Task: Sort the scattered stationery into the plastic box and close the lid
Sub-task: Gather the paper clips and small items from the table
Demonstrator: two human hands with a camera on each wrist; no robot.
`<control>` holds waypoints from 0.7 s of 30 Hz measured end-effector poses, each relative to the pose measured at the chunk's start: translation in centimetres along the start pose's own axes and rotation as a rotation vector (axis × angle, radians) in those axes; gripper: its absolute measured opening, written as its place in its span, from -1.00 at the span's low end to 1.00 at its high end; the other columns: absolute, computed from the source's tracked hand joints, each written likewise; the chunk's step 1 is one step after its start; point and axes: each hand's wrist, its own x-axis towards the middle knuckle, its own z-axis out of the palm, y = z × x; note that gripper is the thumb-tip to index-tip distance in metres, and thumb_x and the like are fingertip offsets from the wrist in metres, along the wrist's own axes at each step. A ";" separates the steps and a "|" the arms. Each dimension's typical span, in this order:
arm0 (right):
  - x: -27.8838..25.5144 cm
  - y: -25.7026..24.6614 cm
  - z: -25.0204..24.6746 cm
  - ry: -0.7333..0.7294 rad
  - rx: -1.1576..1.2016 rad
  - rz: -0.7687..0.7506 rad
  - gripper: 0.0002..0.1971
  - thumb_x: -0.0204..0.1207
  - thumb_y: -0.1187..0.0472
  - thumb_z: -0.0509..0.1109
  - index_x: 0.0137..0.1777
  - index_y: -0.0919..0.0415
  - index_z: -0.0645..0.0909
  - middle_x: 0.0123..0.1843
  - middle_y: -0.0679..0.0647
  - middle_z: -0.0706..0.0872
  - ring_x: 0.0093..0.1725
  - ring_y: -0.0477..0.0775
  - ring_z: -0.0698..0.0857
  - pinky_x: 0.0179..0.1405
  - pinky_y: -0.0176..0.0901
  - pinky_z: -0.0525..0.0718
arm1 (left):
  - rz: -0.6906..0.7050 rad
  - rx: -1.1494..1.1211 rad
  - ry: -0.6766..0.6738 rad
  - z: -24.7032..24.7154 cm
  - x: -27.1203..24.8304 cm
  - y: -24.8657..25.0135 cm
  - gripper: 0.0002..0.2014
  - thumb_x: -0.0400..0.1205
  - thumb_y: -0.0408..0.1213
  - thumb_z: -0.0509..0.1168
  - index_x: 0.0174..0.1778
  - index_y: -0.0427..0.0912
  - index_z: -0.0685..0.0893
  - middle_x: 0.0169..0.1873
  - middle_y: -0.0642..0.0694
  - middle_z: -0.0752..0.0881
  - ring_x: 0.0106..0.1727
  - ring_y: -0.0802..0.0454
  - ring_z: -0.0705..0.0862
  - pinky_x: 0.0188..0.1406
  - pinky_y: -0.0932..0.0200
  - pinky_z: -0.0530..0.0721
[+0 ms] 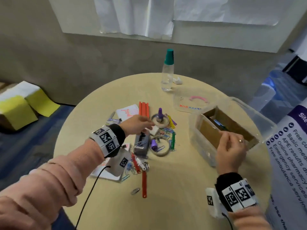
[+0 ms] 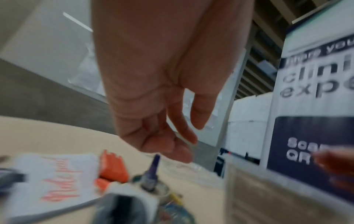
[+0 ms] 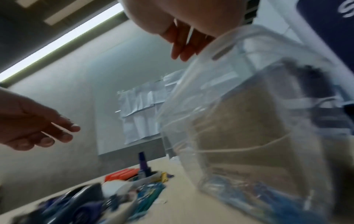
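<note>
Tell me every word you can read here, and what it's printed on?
Banner: "Free", "Basic", "APE results", "Online pharmacy", "Emergency services", "Free ambulance service".
Same banner, left wrist view: "clini", "expe", "QR", all cut off.
Notepad: pink script, unreadable.
Lid: coloured lettering, too blurred.

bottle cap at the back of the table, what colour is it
Teal green; the bottle cap shows best in the head view.

- Round pale wood-look table [image 1: 166, 188]: smooth, matt.
- Clear plastic box [image 1: 259, 113], right of frame: glossy, with a matt brown cardboard liner [image 1: 209, 131].
- Clear plastic bottle with a teal cap [image 1: 167, 75], top centre: glossy.
- Orange plastic strips [image 1: 144, 109]: smooth.
- Pink knit sleeve [image 1: 49, 178], lower left: soft, ribbed.
</note>
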 end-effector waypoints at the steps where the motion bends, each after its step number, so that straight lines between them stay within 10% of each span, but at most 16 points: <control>1: -0.9 -0.8 0.5 0.014 0.007 -0.095 -0.71 0.58 0.28 0.18 -0.15 0.45 0.69 -0.18 0.31 0.67 -0.05 0.17 0.56 0.10 0.23 0.56 | -0.017 0.114 0.005 -0.4 -0.5 -1.4 -0.80 0.66 -0.27 0.20 0.08 -0.25 0.68 -0.25 0.00 0.67 -0.32 0.18 0.60 -0.49 0.49 0.50; 5: -5.2 -3.3 3.5 -0.330 0.078 -0.263 -0.75 0.54 0.26 0.24 -0.21 0.38 0.69 -0.29 0.11 0.61 -0.21 0.06 0.54 -0.17 -0.12 0.52 | -0.146 0.450 0.012 -0.3 -2.3 -6.7 -0.75 0.63 -0.28 0.24 0.10 -0.34 0.71 -0.06 -0.22 0.73 -0.11 -0.06 0.65 -0.14 0.27 0.51; 10: -9.7 -3.0 8.7 -0.992 -0.181 -0.071 -0.78 0.62 0.12 0.22 -0.03 0.19 0.67 -0.06 0.05 0.65 -0.07 0.00 0.59 -0.07 -0.16 0.52 | -0.242 0.524 0.078 2.6 -2.7 -10.1 -0.86 0.59 -0.28 0.26 -0.17 -0.28 0.66 -0.01 -0.30 0.74 -0.07 -0.10 0.66 -0.10 0.14 0.57; 14: -11.0 -3.5 11.8 -1.144 -0.357 -0.049 -0.68 0.56 -0.07 0.27 0.11 0.13 0.64 0.14 0.08 0.59 0.14 0.11 0.60 0.08 -0.11 0.54 | -0.253 0.516 0.201 5.0 -2.5 -11.1 -0.79 0.57 -0.20 0.31 -0.33 -0.24 0.57 -0.04 -0.30 0.74 0.01 -0.17 0.70 -0.19 0.14 0.54; 21: -11.4 -4.0 13.3 -1.175 -0.433 -0.059 -0.78 0.53 0.05 0.32 0.08 0.13 0.62 0.11 0.10 0.64 0.12 0.14 0.64 0.02 -0.10 0.57 | -0.263 0.550 0.270 6.9 -2.1 -11.5 -0.74 0.61 -0.17 0.28 0.08 -0.29 0.64 0.10 -0.25 0.69 0.12 -0.16 0.67 -0.01 0.12 0.60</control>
